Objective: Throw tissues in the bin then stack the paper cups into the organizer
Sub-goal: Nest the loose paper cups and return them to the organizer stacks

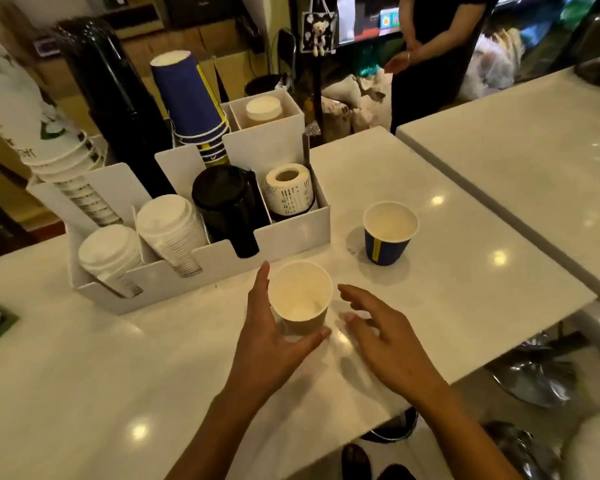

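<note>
Both forearms reach in from 6 o'clock over the white tabletop (84, 393). The left hand (271, 334) curls around the brown paper cup (300, 299), fingers along the cup's 9 o'clock side and thumb wrapping under its 6 o'clock edge, touching the wall in a loose hold. The right hand (385, 337) hangs spread wide at the cup's 3 o'clock, just beside it but apart, holding nothing. That cup stands upright, mouth up, its white inside bare.

At 2 o'clock from the brown cup stands a blue paper cup (388, 233) with a yellow stripe, upright and well apart from either hand.

At 11 o'clock sits the white organizer (291, 233), its front wall near the left fingertips. Its front compartments hold, from 9 o'clock toward 3 o'clock, two leaning stacks of white lids (139, 244), a stack of black lids (227, 206), and a printed label roll (288, 190). Behind them a stack of inverted blue cups (191, 105) leans in a rear compartment, with a capped jar (264, 110) in the compartment at its 3 o'clock. A stack of white printed cups (45, 133) leans at the organizer's 9 o'clock end, beside a tall black stack (118, 98).

At 1 o'clock, beyond the tabletop, a person in dark clothes (430, 46) stands.
</note>
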Demonstrator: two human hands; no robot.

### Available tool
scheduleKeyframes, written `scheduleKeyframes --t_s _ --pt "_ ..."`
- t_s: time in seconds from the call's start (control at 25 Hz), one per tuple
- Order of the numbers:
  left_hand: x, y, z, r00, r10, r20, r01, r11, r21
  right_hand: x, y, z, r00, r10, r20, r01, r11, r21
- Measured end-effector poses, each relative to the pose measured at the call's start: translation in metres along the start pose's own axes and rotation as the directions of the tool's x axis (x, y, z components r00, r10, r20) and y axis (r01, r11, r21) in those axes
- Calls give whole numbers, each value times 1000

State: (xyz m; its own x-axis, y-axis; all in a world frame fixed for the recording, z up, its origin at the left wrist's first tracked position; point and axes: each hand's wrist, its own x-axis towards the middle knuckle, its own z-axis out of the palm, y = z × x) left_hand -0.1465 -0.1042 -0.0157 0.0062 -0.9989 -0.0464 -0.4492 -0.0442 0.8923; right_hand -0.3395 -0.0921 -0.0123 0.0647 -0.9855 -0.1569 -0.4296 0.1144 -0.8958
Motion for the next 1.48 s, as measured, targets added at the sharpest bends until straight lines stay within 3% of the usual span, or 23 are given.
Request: scheduleKeyframes --t_s 0.2,0.4,0.48,0.56,0.64,0.72,0.88,1.08,1.28,1.48 --pt "1 4 10 995 -40 -95 36 999 -34 21 0 4 988 -64 140 59 997 41" --pt "-2 2 -10 986 -49 -157 33 994 -107 36 2 6 985 114 131 -142 963 230" --pt "-8 -2 -16 975 -98 -198 54 975 -216 39 -1 5 955 214 204 -278 887 369" --pt "-17 -4 -18 959 -157 -235 82 950 -301 37 -8 6 900 291 323 -426 739 522" --pt "-25 -6 -16 945 -207 -253 106 926 -363 32 -12 12 844 327 425 -529 644 554" --pt "-32 -7 -11 942 -209 -262 89 910 -404 28 -12 19 815 317 485 -564 623 542" --pt "-38 -2 -9 953 -181 -242 73 916 -395 22 -13 22 829 269 490 -538 619 572" --pt "-44 -10 -20 972 -189 -142 139 942 -304 23 -6 10 916 215 337 -382 722 577" --pt "-50 -12 -23 979 -201 -25 189 951 -243 19 -7 4 961 145 237 -257 789 558" --pt "-49 -12 -24 985 -164 -62 148 966 -210 21 -15 5 945 160 284 -319 642 698"
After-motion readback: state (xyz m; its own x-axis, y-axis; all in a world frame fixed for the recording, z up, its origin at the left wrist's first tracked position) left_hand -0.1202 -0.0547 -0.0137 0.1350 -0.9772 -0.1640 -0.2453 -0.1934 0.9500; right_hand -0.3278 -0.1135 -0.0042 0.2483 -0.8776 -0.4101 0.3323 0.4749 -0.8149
